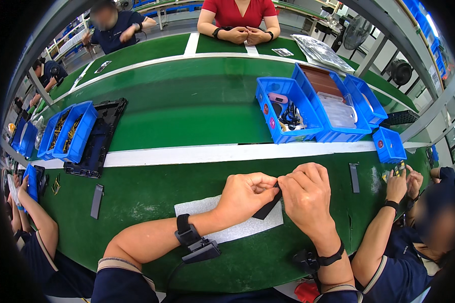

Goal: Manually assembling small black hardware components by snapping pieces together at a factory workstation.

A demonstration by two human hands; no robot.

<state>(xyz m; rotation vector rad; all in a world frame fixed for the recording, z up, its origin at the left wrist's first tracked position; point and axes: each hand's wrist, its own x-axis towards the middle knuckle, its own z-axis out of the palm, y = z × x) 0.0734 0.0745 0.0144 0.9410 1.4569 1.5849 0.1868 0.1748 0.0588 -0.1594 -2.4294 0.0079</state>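
My left hand [245,196] grips a flat, dark, oblong piece [268,208] between thumb and fingers, tilted above a white foam sheet [191,208] on the green bench. My right hand [306,193] is closed, its fingertips meeting the left ones at the upper end of that piece. Whether something small is pinched between the right fingertips is hidden. Both wrists wear black straps with small devices. One similar dark oblong piece [97,201] lies on the bench to the left, another [354,178] to the right.
Beyond a white rail, a green belt carries blue bins [288,132] with cables and plastic parts. At left, blue bins [77,132] of small yellow-and-black parts rest by a black tray [102,134]. Co-workers sit close on both sides; another person's hands [245,35] rest across the belt.
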